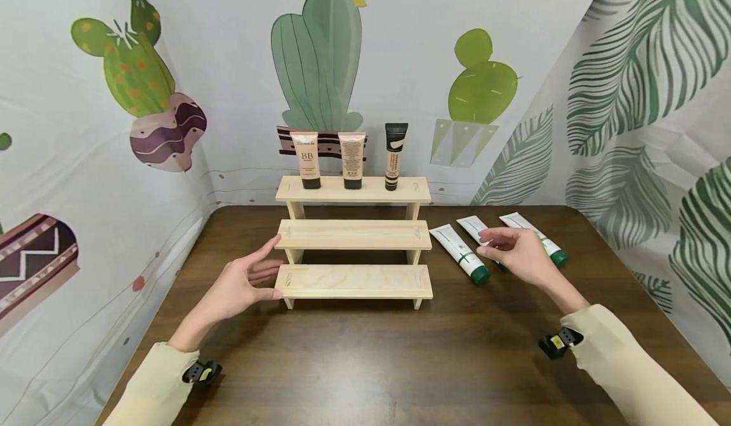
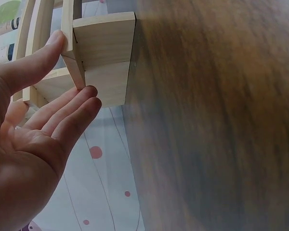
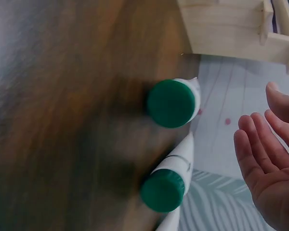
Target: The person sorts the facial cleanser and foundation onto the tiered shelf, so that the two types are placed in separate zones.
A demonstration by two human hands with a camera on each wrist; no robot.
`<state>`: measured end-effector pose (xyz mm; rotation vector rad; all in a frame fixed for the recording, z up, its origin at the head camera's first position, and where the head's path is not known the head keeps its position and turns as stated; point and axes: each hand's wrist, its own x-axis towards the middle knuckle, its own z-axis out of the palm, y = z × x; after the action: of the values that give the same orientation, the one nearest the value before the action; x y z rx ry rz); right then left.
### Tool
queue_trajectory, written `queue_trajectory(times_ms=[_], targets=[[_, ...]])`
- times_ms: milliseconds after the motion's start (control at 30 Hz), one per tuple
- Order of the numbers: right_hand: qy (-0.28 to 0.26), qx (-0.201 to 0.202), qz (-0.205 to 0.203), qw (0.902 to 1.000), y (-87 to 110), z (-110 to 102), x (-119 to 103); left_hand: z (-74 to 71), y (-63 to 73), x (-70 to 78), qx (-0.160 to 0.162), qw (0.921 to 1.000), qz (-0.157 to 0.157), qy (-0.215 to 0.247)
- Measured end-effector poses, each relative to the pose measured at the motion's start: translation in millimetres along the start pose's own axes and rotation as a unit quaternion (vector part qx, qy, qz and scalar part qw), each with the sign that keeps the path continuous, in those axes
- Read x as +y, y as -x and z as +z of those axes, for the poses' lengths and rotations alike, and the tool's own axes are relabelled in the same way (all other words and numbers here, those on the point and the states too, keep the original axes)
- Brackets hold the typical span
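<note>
A three-tier wooden display stand (image 1: 354,234) stands on the table. My left hand (image 1: 237,286) touches its left end, the thumb at the lowest step and a fingertip at the middle one; the fingers (image 2: 72,113) are nearly straight. Three white tubes with green caps lie right of the stand: a left tube (image 1: 457,248), a middle tube (image 1: 471,225) and a right tube (image 1: 528,230). Above the middle one hovers my right hand (image 1: 520,258), which partly hides it. Its fingers (image 3: 262,149) are loosely bent, with nothing between them and the thumb.
On the top step stand two beige tubes, one marked BB (image 1: 307,156) and one with fine print (image 1: 352,156), and a slim black-capped tube (image 1: 394,153). The brown table (image 1: 354,362) extends in front. A cactus-and-leaf patterned cloth (image 1: 400,45) hangs behind and at the sides.
</note>
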<state>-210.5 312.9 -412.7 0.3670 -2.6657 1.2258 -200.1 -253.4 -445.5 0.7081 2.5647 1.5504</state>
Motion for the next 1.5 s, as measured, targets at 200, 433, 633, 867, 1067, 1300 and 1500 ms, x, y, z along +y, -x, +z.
queue_trajectory(times_ms=[200,433,633,867,1067,1300,1500], targets=[[0.013,-0.036,0.025,0.999,4.3,-1.5,11.8,2.2,0.5,-0.9,-0.001,1.0,-0.003,-0.003],[0.027,-0.075,0.019,0.9966,-1.5,2.6,27.1,2.7,-0.5,-0.6,-0.001,1.0,-0.004,-0.004],[0.034,-0.1,0.016,0.9943,-10.7,8.4,34.7,3.0,-0.3,-0.2,-0.001,1.0,-0.005,-0.006],[0.03,-0.137,0.047,0.989,-20.3,16.9,37.6,3.3,0.9,-0.6,0.0,1.0,-0.007,-0.003],[0.039,-0.152,0.055,0.9862,-27.5,22.2,38.1,2.8,0.6,-1.6,-0.001,1.0,-0.006,0.002],[0.062,-0.155,0.063,0.984,-32.3,24.2,36.7,1.9,0.7,-1.2,0.001,1.0,-0.006,0.001],[0.081,-0.165,0.061,0.9811,-33.3,24.6,34.5,1.2,1.5,0.0,0.004,1.0,-0.007,-0.002]])
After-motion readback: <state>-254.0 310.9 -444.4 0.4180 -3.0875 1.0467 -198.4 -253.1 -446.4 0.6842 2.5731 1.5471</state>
